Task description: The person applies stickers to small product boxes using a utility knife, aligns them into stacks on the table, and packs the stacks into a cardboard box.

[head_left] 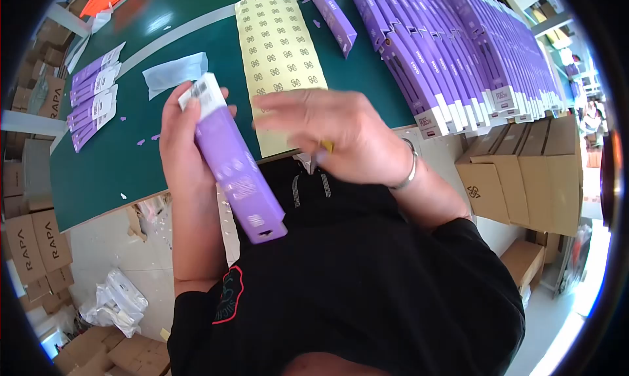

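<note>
My left hand is wrapped round the white-ended top of a long purple box, which slants down toward my body over the table edge. To the right of the box is my right hand, slightly blurred, its fingers stretched out to the left over a yellow sheet of small printed marks. Something small and yellow shows at the palm of that hand, too blurred to name. Behind the box lies a pale translucent bag.
Rows of purple boxes fill the right side of the green table. A single purple box lies near the sheet. Flat purple pieces lie at the left. Cardboard cartons stand below on the right.
</note>
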{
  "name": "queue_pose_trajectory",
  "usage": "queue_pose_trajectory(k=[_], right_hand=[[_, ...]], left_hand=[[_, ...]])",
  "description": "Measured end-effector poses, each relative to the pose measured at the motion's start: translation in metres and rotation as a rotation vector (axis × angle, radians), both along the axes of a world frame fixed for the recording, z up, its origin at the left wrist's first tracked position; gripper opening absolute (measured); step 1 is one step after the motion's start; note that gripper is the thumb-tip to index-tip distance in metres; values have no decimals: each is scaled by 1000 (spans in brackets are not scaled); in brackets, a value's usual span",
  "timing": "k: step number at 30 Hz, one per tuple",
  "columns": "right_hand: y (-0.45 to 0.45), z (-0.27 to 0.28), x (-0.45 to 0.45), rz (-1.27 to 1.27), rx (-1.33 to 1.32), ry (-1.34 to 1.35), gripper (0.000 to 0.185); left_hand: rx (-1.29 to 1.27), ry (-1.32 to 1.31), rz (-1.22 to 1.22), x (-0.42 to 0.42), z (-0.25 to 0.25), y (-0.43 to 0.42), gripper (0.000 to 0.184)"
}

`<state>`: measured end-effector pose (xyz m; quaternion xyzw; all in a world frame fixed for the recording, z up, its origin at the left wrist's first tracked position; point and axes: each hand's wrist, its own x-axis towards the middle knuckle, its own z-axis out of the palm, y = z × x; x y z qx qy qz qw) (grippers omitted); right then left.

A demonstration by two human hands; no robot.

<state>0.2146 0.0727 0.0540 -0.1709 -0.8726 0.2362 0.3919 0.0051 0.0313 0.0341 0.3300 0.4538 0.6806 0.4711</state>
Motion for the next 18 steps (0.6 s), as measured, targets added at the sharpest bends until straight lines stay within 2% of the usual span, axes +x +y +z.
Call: queue_pose_trajectory(k=[1, 4, 6, 7, 11, 14, 16, 18], right_hand=[[-3, 3, 1, 40, 137, 68, 23], [-11, 2, 3, -8, 229, 75, 24], [-16, 3, 4, -49, 316, 77, 26], [-19, 4, 5, -54, 321, 75, 26], [-29, 17, 16, -64, 462, -161, 27], [-20, 24, 26, -55, 531, -172, 25], [-12, 31, 43, -312, 372, -6, 24], [-17, 68, 51, -708, 188, -236, 29]], left_hand=[[-53, -120, -17, -1, 3, 7, 39], [-115, -102, -117, 18, -5, 18, 35], [-166, -269, -338, 34, -19, 23, 34], [-162, -270, -344, 40, -16, 23, 34], [-359, -405, -606, 55, 14, 21, 37], [-266, -357, -687, 61, 11, 27, 42], [-183, -305, -766, 65, 5, 36, 48], [-161, -134, -507, 68, -4, 52, 53]])
